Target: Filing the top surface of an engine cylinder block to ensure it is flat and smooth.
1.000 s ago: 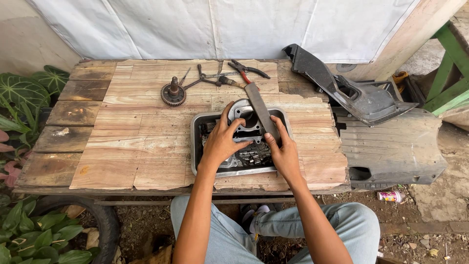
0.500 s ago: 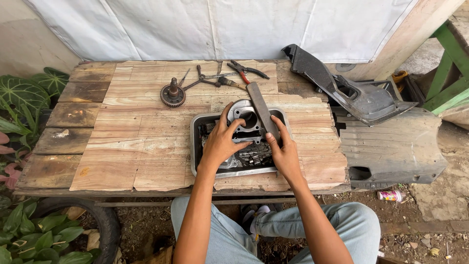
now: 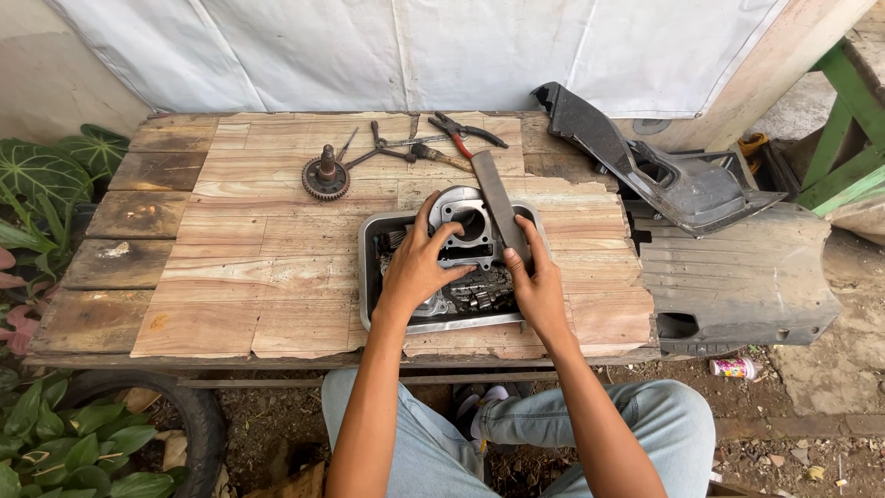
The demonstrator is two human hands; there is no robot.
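A metal tray (image 3: 371, 277) sits on the wooden table (image 3: 230, 277). Inside it stands a grey engine cylinder block (image 3: 464, 221) above several small metal parts and a chain (image 3: 475, 293). My left hand (image 3: 419, 263) grips the left side of the cylinder block. My right hand (image 3: 536, 286) holds the near end of a long flat grey metal file (image 3: 498, 203), which lies across the block's right side and points toward the far edge.
A rusty gear on a shaft (image 3: 326, 175), red-handled pliers (image 3: 466, 134) and other hand tools (image 3: 396, 148) lie at the table's far side. Dark plastic scooter body panels (image 3: 701, 240) lie on the right. Plants (image 3: 37, 184) and a tyre (image 3: 194, 415) are at left.
The file has shifted slightly along the cylinder block under my right hand. My left hand stays on the block.
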